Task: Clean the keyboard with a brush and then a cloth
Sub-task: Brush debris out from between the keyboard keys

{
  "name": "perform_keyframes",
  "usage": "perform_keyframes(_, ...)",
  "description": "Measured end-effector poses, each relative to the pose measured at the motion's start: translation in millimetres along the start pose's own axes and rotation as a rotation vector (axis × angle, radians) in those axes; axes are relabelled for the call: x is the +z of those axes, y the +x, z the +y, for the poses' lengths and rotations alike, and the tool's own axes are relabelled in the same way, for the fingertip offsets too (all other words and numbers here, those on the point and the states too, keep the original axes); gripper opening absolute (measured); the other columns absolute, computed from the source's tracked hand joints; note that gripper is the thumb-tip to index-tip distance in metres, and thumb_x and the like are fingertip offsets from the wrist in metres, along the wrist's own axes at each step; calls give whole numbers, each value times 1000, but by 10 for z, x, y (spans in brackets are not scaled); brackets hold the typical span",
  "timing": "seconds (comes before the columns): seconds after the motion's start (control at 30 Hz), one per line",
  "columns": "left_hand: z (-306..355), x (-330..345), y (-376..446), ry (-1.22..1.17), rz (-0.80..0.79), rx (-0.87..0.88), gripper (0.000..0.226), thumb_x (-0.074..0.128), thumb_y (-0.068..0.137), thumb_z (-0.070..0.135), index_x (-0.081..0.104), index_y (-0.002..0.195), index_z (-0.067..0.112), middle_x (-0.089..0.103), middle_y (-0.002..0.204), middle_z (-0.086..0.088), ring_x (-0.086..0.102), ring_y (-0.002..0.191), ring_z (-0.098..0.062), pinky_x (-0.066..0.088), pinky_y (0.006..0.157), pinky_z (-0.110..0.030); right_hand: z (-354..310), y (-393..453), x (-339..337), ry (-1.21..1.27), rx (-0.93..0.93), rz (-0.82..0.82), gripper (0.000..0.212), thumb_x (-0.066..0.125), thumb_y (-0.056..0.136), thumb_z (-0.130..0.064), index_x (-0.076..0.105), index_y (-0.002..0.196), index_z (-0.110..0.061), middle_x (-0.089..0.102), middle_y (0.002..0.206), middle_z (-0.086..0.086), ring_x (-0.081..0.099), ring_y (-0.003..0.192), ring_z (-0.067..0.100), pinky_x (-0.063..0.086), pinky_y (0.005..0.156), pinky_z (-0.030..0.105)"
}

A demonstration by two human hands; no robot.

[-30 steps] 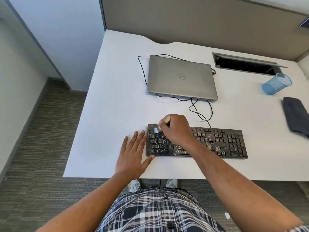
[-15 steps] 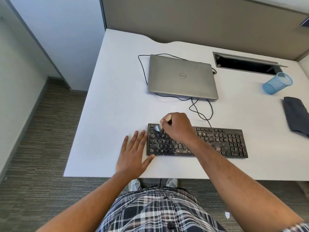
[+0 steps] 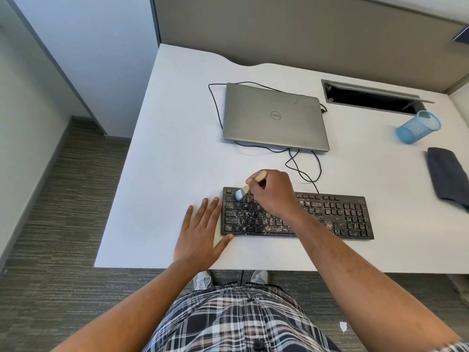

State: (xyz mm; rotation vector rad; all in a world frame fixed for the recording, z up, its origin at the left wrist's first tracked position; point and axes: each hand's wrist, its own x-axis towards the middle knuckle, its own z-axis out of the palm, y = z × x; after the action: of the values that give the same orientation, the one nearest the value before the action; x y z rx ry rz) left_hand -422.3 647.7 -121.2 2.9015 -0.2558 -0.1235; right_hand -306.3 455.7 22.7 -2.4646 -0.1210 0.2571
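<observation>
A black keyboard [image 3: 337,214] speckled with pale crumbs lies near the front edge of the white desk [image 3: 177,153]. My right hand [image 3: 272,193] grips a small brush [image 3: 241,193] with a wooden handle and pale blue bristles. The bristles touch the keys at the keyboard's far left corner. My left hand [image 3: 203,233] lies flat on the desk with fingers spread, its thumb against the keyboard's left front corner. A dark grey cloth [image 3: 448,176] lies folded at the desk's right edge.
A closed silver laptop [image 3: 274,118] sits behind the keyboard, with black cables [image 3: 302,168] looping between them. A blue mesh pen cup [image 3: 417,127] lies tipped over at the right. A cable slot [image 3: 370,97] opens in the desk's back right. Carpet lies to the left.
My right hand has shifted the brush slightly up and left along the keyboard's top left keys. My left hand has stayed in place.
</observation>
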Motion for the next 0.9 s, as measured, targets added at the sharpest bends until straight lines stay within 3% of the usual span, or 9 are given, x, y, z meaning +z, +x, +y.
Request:
perform_keyframes(0.2,0,-5,1,-1,-16,3,88,19,104,75,2,170,19,-3,177,4,-12,163,-17,2,131,-52,53,-9,-24,1,27,26,18,65,97,-24,81,90,-19,70,72,-15,63,66,5,47,62,26)
perform_keyframes(0.33,-6,-6,-1,3,-10,4,88,19,104,75,2,170,19,-3,177,4,-12,163,-17,2,131,-52,48,-25,-41,-69,38,28,21,64,98,-23,80,86,-16,60,62,-23,63,64,6,45,63,25)
perform_keyframes(0.53,0,-15,-3,1,-14,2,88,18,104,75,2,170,19,-3,177,4,-12,163,-17,2,131,-51,53,-52,-34,-26,48,28,20,64,98,-23,80,86,-19,63,60,-20,59,57,4,40,56,22)
perform_keyframes(0.67,0,-12,-6,2,-10,2,88,19,104,75,2,170,19,-2,177,4,-11,163,-17,2,131,-51,46,-49,-69,-66,54,54,22,62,98,-22,78,83,-19,57,51,-28,62,58,6,36,53,12)
perform_keyframes(0.8,-1,-11,0,7,-23,-1,88,18,104,75,1,170,19,-4,177,5,-14,163,-16,1,131,-51,42,-53,-59,-52,60,28,21,63,98,-22,78,84,-19,63,56,-21,60,57,5,43,58,23)
perform_keyframes(0.9,-2,-7,-1,9,-10,1,88,19,105,75,2,170,19,-2,177,4,-11,163,-17,3,131,-52,47,-35,-82,-102,55,57,21,62,97,-21,77,82,-19,62,61,-22,60,61,1,45,60,22)
